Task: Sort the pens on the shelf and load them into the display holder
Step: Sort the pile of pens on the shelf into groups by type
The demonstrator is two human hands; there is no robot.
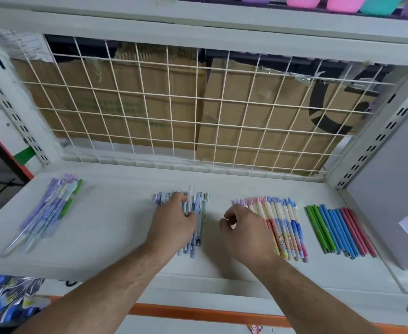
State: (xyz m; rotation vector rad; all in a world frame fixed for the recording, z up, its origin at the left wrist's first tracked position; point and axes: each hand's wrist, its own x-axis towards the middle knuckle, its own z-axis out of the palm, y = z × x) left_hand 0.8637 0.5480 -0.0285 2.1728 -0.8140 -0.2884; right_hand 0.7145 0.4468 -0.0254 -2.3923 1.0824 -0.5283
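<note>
Four lots of pens lie on the white shelf (125, 237). Taking the shelf's middle as the dial's centre, a loose lilac pile (51, 213) lies far out at 9 o'clock. A blue bundle (198, 227) sits at the centre. A pastel row (287, 227) lies at 3 o'clock, and a slim row (340, 230) of green, blue and pink lies further out the same way. The left hand (171, 222) rests on the blue bundle, fingers curled, pinching a white pen (190, 194) that points to 12 o'clock. The right hand (246, 232) is between the bundle and the pastel row, covering the row's left edge. Its fingers are curled in, and I see nothing in them. At 12 o'clock a wire grid (198, 116) stands before cardboard (150, 97).
</note>
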